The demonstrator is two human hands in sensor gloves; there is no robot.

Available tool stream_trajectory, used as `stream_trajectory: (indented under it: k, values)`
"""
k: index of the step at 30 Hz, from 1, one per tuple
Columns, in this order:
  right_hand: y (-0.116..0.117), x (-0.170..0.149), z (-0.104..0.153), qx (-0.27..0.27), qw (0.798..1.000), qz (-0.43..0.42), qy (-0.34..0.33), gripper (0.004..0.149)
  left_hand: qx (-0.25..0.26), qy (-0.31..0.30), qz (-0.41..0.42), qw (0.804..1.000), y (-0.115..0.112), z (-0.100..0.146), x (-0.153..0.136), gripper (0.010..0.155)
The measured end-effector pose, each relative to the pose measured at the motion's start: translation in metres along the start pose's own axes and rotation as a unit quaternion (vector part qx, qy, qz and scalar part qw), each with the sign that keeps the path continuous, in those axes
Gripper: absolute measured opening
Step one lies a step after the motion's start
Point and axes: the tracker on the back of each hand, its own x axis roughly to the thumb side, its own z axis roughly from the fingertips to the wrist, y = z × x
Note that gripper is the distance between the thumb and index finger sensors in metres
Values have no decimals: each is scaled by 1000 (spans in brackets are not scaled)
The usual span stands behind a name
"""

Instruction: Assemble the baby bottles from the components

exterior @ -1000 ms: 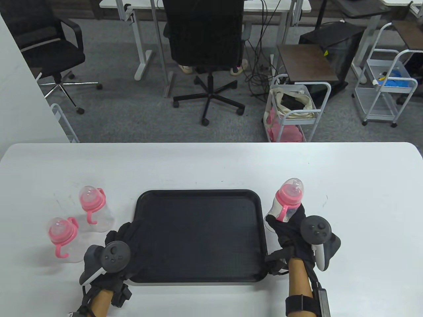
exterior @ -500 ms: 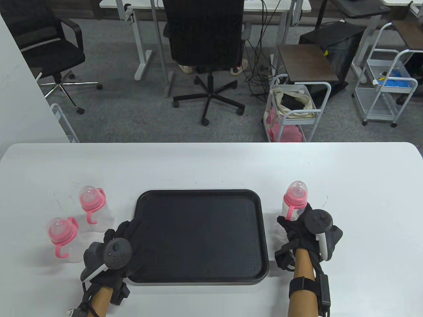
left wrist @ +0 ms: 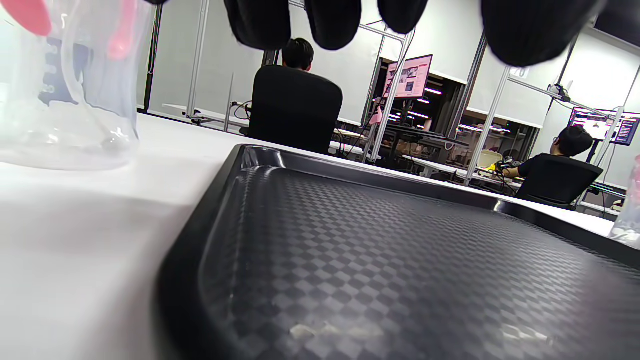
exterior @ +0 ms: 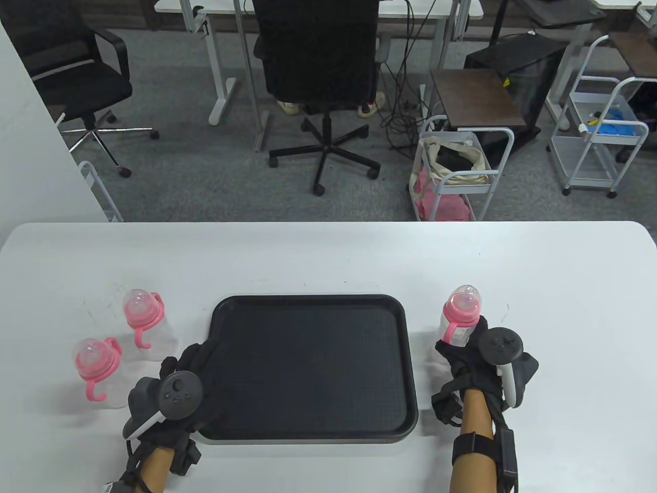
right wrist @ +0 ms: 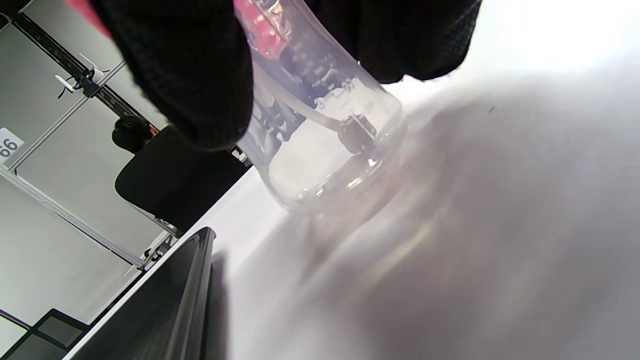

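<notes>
Table view: right hand [exterior: 469,354] around upright bottle [exterior: 459,321].

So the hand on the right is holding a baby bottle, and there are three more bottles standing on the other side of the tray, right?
Not quite. The right hand does hold a baby bottle, but only two bottles stand on the other side of the tray: a farther one and a nearer one. The table view shows this.

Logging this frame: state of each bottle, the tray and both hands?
Right bottle: capped, upright, gripped by right hand.
Far left bottle: capped, upright, free.
Near left bottle: capped, upright, free.
Tray: empty, flat on table.
Left hand: rests on tray's left edge, holding nothing.
</notes>
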Motion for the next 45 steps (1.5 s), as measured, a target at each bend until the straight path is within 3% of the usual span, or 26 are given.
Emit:
stream_trajectory:
  k: [15, 22, 27, 31, 35, 41, 45]
  values:
    - [-22, 12, 41, 4, 1000, 30, 6, 102, -10, 3, 8, 1000, -4, 3, -3, 80]
    - [-40, 30, 80, -18, 996, 61, -65, 97, -12, 9, 10, 1000, -5, 4, -3, 82]
    - [-41, 58, 115, -84, 975, 124, -162, 87, -9, 14, 7, 1000, -5, 5, -2, 86]
    - [-27, 86, 133, -93, 953, 161, -241, 82, -4, 14, 5, 1000, -5, 6, 0, 89]
    - [7, 116, 141, -62, 937, 174, -298, 78, 2, 11, -9, 1000, -4, 7, 6, 91]
    - [63, 131, 133, -12, 921, 226, -317, 75, 3, 10, -21, 1000, -6, 8, 10, 94]
    - [82, 121, 127, -2, 916, 246, -317, 76, 0, 13, -29, 1000, -9, 7, 11, 95]
